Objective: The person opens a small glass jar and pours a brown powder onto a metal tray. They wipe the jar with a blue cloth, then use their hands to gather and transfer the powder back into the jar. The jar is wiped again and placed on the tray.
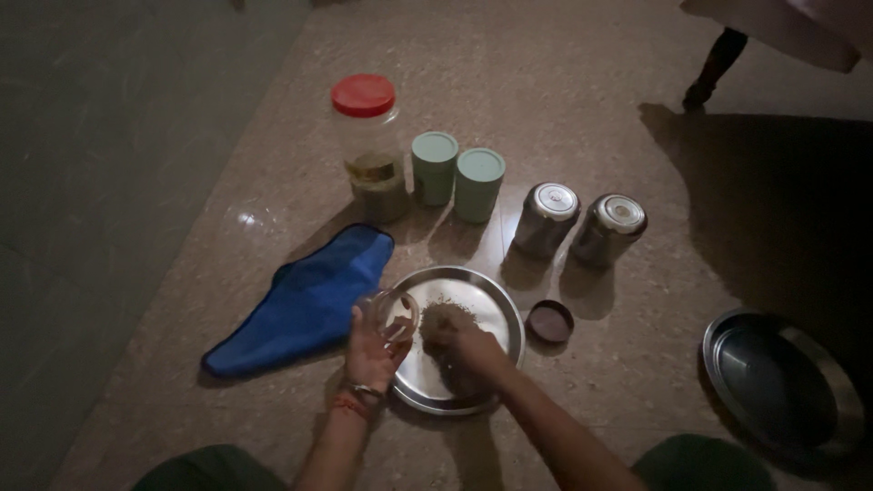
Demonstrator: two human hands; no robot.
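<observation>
Steel, round and shiny, the plate (496,295) holds brown grains under the cupped right hand (464,345); the left hand (371,350) grips a tilted clear glass jar (393,314).

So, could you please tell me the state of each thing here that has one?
Small jar: open, tilted, held by left hand.
Brown lid: off, on floor.
Red-lidded jar: closed.
Green cups: lidded.
Steel tins: closed.
Plate: holds seeds.
Right hand: on seeds.

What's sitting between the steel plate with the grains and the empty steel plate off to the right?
In the head view, a small dark round lid lies on the floor between the steel plate and the empty steel plate, close beside the first; the rest is bare floor.
</observation>
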